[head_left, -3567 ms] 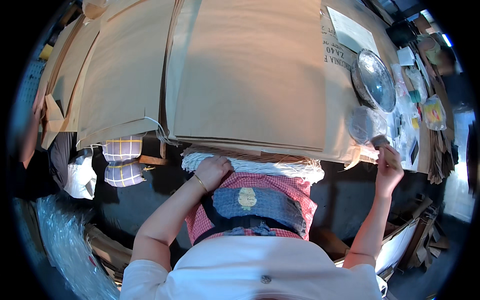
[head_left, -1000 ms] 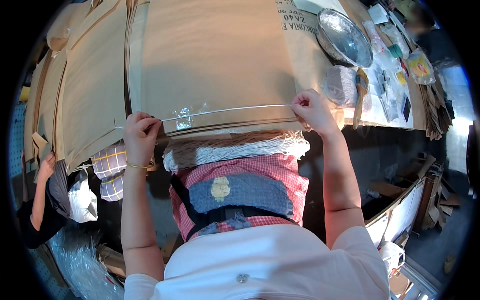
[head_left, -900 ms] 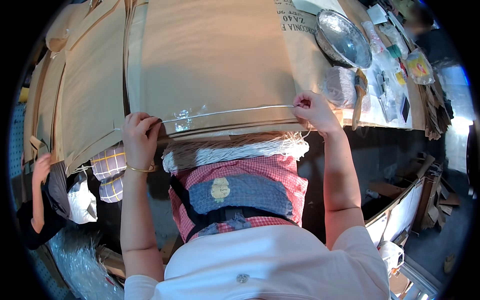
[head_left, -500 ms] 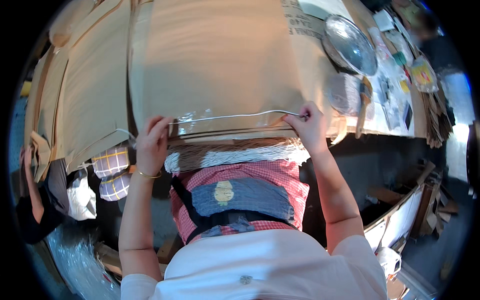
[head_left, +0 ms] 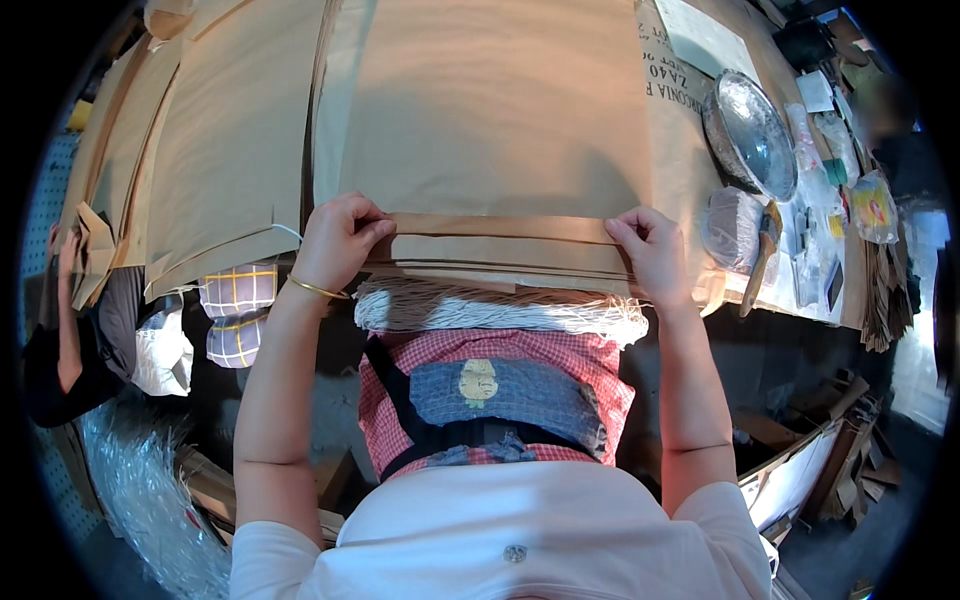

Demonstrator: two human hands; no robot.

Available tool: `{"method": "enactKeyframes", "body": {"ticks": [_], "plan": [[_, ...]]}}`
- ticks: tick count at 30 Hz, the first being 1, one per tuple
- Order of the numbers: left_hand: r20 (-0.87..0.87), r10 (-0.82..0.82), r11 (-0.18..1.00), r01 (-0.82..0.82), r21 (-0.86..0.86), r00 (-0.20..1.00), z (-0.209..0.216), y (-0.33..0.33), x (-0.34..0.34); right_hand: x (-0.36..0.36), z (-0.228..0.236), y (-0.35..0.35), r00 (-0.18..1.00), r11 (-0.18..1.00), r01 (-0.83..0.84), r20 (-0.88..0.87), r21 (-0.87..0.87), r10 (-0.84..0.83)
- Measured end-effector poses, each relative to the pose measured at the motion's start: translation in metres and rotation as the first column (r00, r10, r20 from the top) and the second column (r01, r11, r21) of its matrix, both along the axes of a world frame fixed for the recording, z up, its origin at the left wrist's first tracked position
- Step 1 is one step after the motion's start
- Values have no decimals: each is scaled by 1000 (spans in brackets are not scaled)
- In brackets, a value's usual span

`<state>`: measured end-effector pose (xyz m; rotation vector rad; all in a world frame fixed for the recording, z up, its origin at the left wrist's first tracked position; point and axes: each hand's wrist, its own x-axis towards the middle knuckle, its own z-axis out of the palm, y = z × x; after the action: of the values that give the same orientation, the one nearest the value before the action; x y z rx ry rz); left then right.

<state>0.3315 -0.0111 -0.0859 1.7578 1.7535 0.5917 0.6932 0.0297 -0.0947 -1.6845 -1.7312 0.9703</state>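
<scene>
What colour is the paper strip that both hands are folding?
The folded strip is plain brown, like kraft paper, seen best in the head view.

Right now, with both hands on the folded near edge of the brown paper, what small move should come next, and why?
Probably press along the fold from both ends toward its middle. The left hand and right hand pinch only the ends of the brown paper sheet, and the strip between them looks unpressed.

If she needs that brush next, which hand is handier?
Probably the right hand: the brush lies just beside it on the table, while the left hand pins the folded paper edge at the far end.
</scene>
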Motion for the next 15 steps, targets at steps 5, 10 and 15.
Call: {"method": "enactKeyframes", "body": {"ticks": [5,10,15], "plan": [[-295,55,996,-34,77,954,-5,-3,12,-6,-14,-2,935,939,-137,353,316,17],[-464,94,992,-45,116,881,-13,-9,24,-9,-22,-6,895,872,-190,445,451,-35],[-570,247,958,-110,263,784,-11,-12,33,-15,-24,-8,810,880,-147,565,451,-155]]}}
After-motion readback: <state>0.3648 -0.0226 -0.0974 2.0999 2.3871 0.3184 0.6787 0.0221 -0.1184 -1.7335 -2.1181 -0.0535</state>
